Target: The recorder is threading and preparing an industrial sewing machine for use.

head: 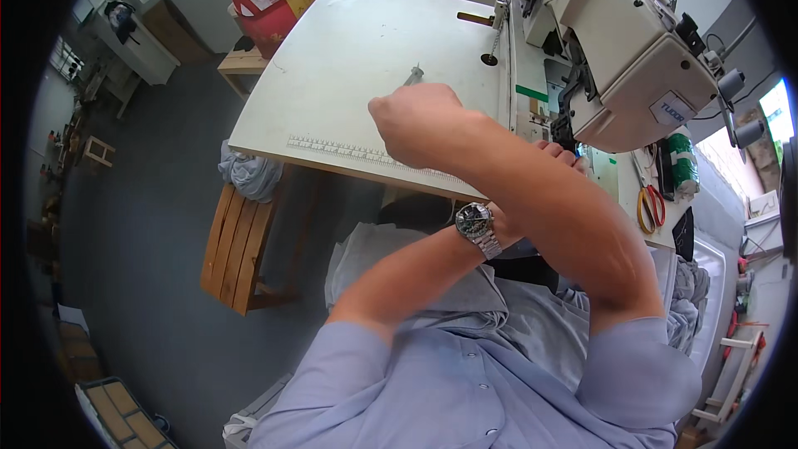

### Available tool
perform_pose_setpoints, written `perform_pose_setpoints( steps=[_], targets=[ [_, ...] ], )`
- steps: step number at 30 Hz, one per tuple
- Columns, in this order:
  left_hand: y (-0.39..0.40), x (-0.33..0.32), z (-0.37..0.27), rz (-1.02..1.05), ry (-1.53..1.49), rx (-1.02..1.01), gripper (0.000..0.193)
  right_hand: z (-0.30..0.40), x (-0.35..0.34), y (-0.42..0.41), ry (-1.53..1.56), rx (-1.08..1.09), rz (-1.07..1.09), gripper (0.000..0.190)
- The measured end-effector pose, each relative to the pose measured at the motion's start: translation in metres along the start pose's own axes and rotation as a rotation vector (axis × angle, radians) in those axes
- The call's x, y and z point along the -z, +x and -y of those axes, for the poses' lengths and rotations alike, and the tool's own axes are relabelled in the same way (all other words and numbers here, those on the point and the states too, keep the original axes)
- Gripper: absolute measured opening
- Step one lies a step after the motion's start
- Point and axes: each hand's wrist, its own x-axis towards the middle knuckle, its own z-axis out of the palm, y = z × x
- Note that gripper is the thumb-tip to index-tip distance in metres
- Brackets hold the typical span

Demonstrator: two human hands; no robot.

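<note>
My right arm crosses over my left. My right hand (pixel 424 121) is above the white sewing table (pixel 336 75), back of the hand up and fingers curled out of sight. Just past its knuckles shows a small grey tool (pixel 414 75); whether the hand grips it I cannot tell. My left hand (pixel 558 153), below a wrist with a metal watch, reaches to the needle area of the sewing machine (pixel 636 62). Only some of its fingers show past my right forearm, and what they touch is hidden. Grey cloth (pixel 424 287) lies across my lap.
Scissors with red and yellow handles (pixel 651 207) and a green thread spool (pixel 682 162) lie right of the machine. A printed ruler (pixel 349 149) runs along the table's front edge. Left stand a wooden bench (pixel 237 243) with bundled cloth (pixel 249 168) and a red bag (pixel 271 19).
</note>
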Motion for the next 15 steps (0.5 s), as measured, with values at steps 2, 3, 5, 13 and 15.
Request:
perform_pose_setpoints(
  steps=[2,3,5,13,15],
  targets=[
    [-0.004,-0.006,0.006,-0.036,0.011,0.137,0.024,-0.004,-0.013,0.045,-0.038,-0.103,0.028,0.023],
    [-0.004,-0.011,0.006,-0.05,-0.016,0.119,0.024,-0.014,-0.024,0.06,-0.066,-0.155,0.037,0.027],
    [-0.006,-0.008,0.001,-0.013,-0.016,-0.095,0.018,-0.023,-0.037,0.083,-0.048,-0.172,0.047,0.031],
    [0.007,0.013,-0.003,0.044,-0.102,-0.011,0.015,-0.028,-0.07,0.121,0.107,-0.388,-0.138,0.023],
    [0.005,0.015,-0.001,0.042,-0.106,-0.021,0.015,-0.025,-0.067,0.118,0.093,-0.369,-0.175,0.023]
  ],
)
